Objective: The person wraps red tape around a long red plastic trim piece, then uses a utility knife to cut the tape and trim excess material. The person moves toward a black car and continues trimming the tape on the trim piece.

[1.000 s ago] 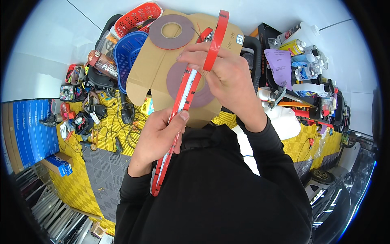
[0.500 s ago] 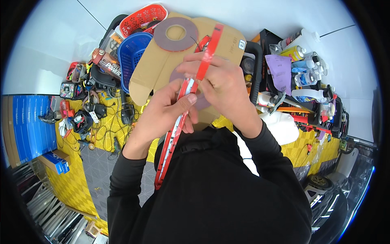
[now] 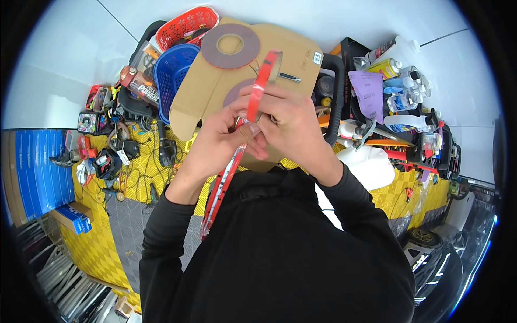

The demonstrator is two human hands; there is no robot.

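Both hands meet in front of my chest, over the near part of a cardboard sheet [image 3: 189, 105]. My left hand [image 3: 215, 139] grips a long, narrow red strip [image 3: 219, 189] with whitish patches along its face; its lower end slants down beside my black top. My right hand [image 3: 295, 119] pinches a band of red-backed tape [image 3: 260, 82] that curls upward in a loop above the fingers. The fingertips of both hands come together where tape and strip meet, so the join is hidden.
On the cardboard lie a roll of grey tape [image 3: 211, 47], a second roll [image 3: 235, 94] partly behind my hands, and a dark pen [image 3: 290, 77]. Left stand a blue basket [image 3: 171, 67] and a red basket [image 3: 186, 26]. Several bottles [image 3: 403, 101] fill the right side.
The red tape has bent from a nearly straight upright piece into a curl and dropped lower. My hands have drawn closer together, and the pen has come into sight.
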